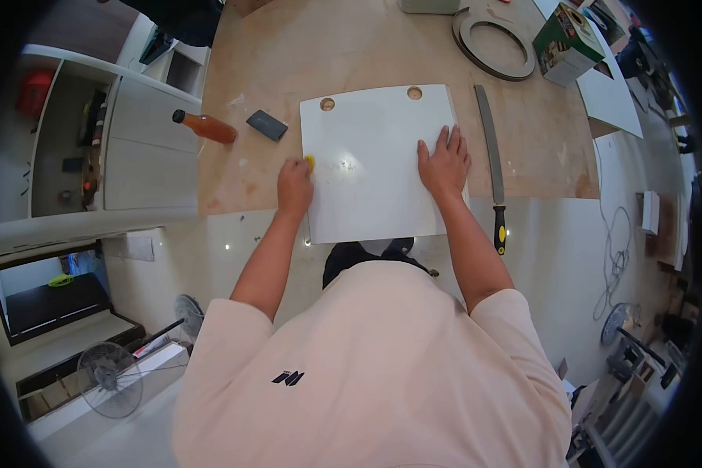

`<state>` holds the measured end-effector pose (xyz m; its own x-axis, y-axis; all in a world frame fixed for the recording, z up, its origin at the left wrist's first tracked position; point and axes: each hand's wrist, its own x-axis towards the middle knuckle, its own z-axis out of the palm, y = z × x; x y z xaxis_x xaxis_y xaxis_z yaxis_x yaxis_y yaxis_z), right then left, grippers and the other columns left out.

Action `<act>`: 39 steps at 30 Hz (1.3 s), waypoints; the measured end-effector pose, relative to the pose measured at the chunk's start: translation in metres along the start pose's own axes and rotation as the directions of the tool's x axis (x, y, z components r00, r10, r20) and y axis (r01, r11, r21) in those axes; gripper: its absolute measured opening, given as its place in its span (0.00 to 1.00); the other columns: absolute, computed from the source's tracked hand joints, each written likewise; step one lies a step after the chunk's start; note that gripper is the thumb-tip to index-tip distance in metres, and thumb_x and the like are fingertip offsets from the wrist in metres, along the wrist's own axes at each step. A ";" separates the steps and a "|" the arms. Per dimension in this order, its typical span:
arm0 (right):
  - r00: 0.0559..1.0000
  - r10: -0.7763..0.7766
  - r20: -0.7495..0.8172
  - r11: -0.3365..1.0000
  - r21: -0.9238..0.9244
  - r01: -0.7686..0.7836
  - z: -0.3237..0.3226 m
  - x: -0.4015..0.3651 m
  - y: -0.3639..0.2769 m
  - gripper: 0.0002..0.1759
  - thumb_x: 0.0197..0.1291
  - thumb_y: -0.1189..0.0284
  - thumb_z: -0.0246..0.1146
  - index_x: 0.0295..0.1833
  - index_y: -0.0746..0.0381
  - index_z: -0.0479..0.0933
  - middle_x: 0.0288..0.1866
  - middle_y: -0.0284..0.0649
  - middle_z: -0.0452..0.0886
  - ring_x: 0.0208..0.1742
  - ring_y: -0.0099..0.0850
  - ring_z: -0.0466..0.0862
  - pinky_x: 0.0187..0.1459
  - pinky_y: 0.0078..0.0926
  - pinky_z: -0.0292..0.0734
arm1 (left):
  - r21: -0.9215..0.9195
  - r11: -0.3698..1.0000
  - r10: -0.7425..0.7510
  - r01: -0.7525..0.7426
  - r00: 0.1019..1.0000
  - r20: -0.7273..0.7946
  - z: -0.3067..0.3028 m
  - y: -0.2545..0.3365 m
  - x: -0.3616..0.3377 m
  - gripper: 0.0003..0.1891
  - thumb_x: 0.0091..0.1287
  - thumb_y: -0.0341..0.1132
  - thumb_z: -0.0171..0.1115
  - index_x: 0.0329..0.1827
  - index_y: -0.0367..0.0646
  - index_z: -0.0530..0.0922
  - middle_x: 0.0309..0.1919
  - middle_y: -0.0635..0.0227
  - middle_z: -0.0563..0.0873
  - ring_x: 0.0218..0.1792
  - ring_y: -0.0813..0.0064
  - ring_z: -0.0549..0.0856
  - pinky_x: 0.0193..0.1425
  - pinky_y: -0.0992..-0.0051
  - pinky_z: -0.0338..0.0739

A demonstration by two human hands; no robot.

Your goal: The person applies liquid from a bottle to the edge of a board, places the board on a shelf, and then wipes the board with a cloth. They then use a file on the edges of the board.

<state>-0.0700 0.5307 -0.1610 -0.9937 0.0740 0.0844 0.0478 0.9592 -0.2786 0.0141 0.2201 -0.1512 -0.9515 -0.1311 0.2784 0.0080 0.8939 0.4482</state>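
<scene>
A white panel point(374, 171) with two round holes near its far edge lies on the wooden table point(343, 47), its near edge jutting past the table. At the panel's left edge, my left hand point(295, 186) is closed on a small yellow object point(310, 163), mostly hidden by the fingers. My right hand point(445, 162) rests flat on the panel's right side, fingers spread, holding nothing.
A dark block point(267, 125) and an orange bottle point(210, 127) lie to the left. On the right are a long file point(491, 148), a roll of edge strip point(532, 58) and a green box point(568, 45). White cabinets point(152, 140) stand at the left.
</scene>
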 end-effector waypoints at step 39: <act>0.707 -0.706 0.032 0.655 0.408 0.636 0.013 -0.105 -0.178 0.11 0.61 0.67 0.68 0.47 0.59 0.86 0.45 0.43 0.80 0.47 0.46 0.80 0.49 0.41 0.78 | -0.564 0.222 -0.311 0.795 0.606 0.732 -0.012 -0.017 -0.112 0.20 0.69 0.28 0.66 0.63 0.33 0.76 0.42 0.65 0.87 0.39 0.79 0.85 0.40 0.77 0.79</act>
<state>0.0241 0.3490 -0.1325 -0.7396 -0.6339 0.2262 -0.6423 0.5642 -0.5188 0.1244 0.2146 -0.1800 -0.8045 -0.0440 -0.5923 -0.5811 -0.1478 0.8003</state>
